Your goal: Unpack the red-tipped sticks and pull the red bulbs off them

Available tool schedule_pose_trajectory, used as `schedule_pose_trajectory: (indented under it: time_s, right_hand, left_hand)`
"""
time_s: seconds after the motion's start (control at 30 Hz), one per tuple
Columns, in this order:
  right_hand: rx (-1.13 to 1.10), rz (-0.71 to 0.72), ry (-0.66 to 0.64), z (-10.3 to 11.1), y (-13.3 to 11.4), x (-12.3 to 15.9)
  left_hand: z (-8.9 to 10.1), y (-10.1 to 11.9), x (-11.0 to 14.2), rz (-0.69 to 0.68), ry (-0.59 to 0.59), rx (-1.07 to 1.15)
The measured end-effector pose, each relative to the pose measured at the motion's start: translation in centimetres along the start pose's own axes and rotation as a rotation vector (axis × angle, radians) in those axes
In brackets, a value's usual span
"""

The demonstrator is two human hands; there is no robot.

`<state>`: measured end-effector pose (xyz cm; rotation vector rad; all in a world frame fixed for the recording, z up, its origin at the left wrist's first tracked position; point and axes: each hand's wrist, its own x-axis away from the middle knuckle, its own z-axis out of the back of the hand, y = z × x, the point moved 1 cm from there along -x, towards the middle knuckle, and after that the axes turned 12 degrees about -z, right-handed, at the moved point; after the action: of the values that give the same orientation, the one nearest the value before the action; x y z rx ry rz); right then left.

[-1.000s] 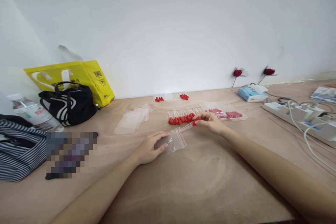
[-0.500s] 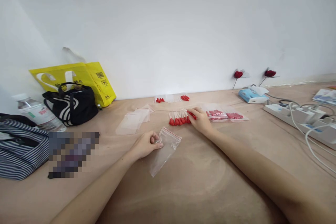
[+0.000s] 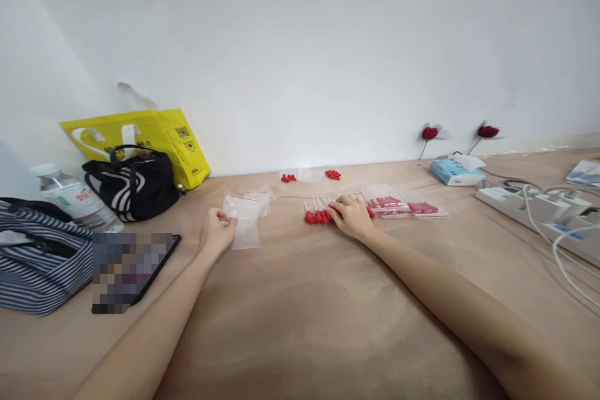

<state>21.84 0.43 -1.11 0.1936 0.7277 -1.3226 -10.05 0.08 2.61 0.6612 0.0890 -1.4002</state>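
Note:
My left hand (image 3: 218, 230) pinches a clear zip bag (image 3: 245, 234) between thumb and fingers, over other flat bags (image 3: 260, 197) at the left of the work area. My right hand (image 3: 351, 217) lies over the right part of a row of red-tipped white sticks (image 3: 319, 217), its fingers curled down onto the red ends. A red end (image 3: 370, 212) shows just right of this hand. The hand hides the sticks under it. Beside the row, on its right, lie zip bags (image 3: 388, 200) with red-tipped pieces inside.
Along the wall lie more bags with red pieces (image 3: 333, 174). At left are a striped bag (image 3: 42, 262), a phone (image 3: 157, 269), a bottle (image 3: 75, 200), a black bag (image 3: 135, 184) and a yellow bag (image 3: 192, 162). Right: tissues (image 3: 454, 172) and a power strip (image 3: 534, 209) with cables.
My left hand has moved left and back with the zip bag, from the middle to the other bags. My right hand has gone from the bag's mouth onto the row of sticks.

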Motion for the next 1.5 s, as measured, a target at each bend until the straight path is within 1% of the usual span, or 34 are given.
schedule_pose_trajectory:
  time_s: [0.03, 0.1, 0.13, 0.17, 0.2, 0.27, 0.3, 0.33, 0.37, 0.43, 0.57, 0.63, 0.67, 0.73, 0.77, 0.83, 0.87, 0.93, 1.03, 1.1, 1.17, 1.27, 1.3, 1.33, 1.37, 1.4, 1.43, 1.47, 1.5]
  right_hand:
    - [0.014, -0.01, 0.013, 0.1, -0.1, 0.1]
    - [0.025, -0.036, 0.044, 0.3, -0.3, 0.2]
    - [0.024, -0.05, 0.06, 0.4, -0.2, 0.3]
    - [0.02, -0.067, 0.076, 0.5, -0.1, 0.4]
    - [0.016, -0.086, 0.091, 0.7, 0.0, 0.5]
    - [0.02, -0.141, 0.118, 1.1, 0.7, 0.5]
    - [0.028, -0.178, 0.127, 1.3, 1.2, 0.4]
    - [0.041, -0.225, 0.133, 1.6, 1.9, 0.3]
    - [0.059, -0.278, 0.13, 1.9, 2.7, 0.1]
    - [0.097, -0.408, 0.106, 2.7, 4.5, -0.3]
    - [0.258, -0.745, -0.047, 4.2, 8.5, -1.0]
    - [0.326, -0.888, -0.18, 4.7, 10.1, -1.2]
    - [0.337, -0.936, -0.243, 4.9, 10.7, -1.3]
    - [0.329, -0.996, -0.325, 5.0, 11.6, -1.4]
    - [0.317, -1.018, -0.342, 4.9, 11.8, -1.5]
    - [0.291, -1.049, -0.337, 4.7, 12.1, -1.5]
    - [0.275, -1.057, -0.314, 4.5, 12.2, -1.5]
    - [0.238, -1.05, -0.239, 4.3, 12.1, -1.3]
    - [0.19, -1.016, -0.121, 4.2, 11.8, -1.2]
    - [0.164, -0.993, -0.061, 4.7, 11.6, -1.3]
    - [0.14, -0.969, 0.002, 5.5, 11.2, -1.7]
    - [0.072, -0.901, 0.122, 7.2, 10.2, -2.8]
    - [-0.009, -0.847, 0.19, 7.7, 9.6, -3.1]
    - [-0.123, -0.78, 0.227, 8.1, 8.8, -3.4]
    - [-0.261, -0.721, 0.206, 8.3, 7.9, -3.5]
    - [-0.43, -0.662, 0.117, 8.3, 6.9, -3.4]
    - [-0.609, -0.586, -0.052, 8.0, 5.6, -3.2]
    - [-0.748, -0.478, -0.24, 7.6, 4.2, -2.8]
    - [-0.785, -0.422, -0.317, 7.1, 2.8, -2.3]
  left_hand:
    - [0.1, -0.3, -0.2, -0.009, 0.011, -0.055]
    - [0.3, -0.4, -0.1, -0.069, 0.043, -0.178]
    - [0.2, -0.3, 0.0, -0.12, 0.043, -0.228]
    - [0.0, -0.2, 0.1, -0.173, 0.013, -0.262]
    - [-0.2, -0.1, 0.2, -0.221, -0.057, -0.28]
    - [-0.9, 0.0, 0.4, -0.276, -0.29, -0.286]
    - [-1.3, -0.1, 0.4, -0.284, -0.412, -0.286]
    - [-1.6, -0.3, 0.4, -0.283, -0.509, -0.289]
    - [-1.9, -0.5, 0.3, -0.282, -0.573, -0.291]
    - [-2.1, -1.0, 0.1, -0.298, -0.621, -0.292]
    - [-1.9, -1.5, -0.1, -0.336, -0.604, -0.278]
    - [-1.6, -1.4, -0.1, -0.35, -0.55, -0.263]
    - [-1.4, -1.2, 0.0, -0.359, -0.504, -0.258]
    - [-1.0, -0.7, 0.2, -0.388, -0.376, -0.241]
    - [-0.8, -0.3, 0.4, -0.41, -0.304, -0.219]
    - [-0.6, 0.7, 1.0, -0.474, -0.183, -0.144]
    - [-0.5, 1.3, 1.4, -0.512, -0.145, -0.103]
    - [-0.7, 2.5, 2.3, -0.597, -0.124, -0.035]
    - [-1.4, 4.0, 3.8, -0.714, -0.169, 0.028]
    - [-1.9, 4.5, 4.4, -0.762, -0.203, 0.073]
    - [-2.3, 4.6, 4.7, -0.787, -0.218, 0.12]
    - [-2.6, 4.5, 4.6, -0.79, -0.19, 0.186]
    - [-2.6, 4.5, 4.6, -0.784, -0.176, 0.206]
    - [-2.6, 4.5, 4.5, -0.774, -0.164, 0.224]
    - [-2.5, 4.5, 4.5, -0.76, -0.155, 0.241]
    - [-2.4, 4.6, 4.5, -0.743, -0.148, 0.257]
    - [-2.2, 4.7, 4.6, -0.725, -0.141, 0.273]
    - [-2.1, 4.9, 4.6, -0.706, -0.131, 0.288]
    - [-1.9, 5.1, 4.7, -0.691, -0.118, 0.304]
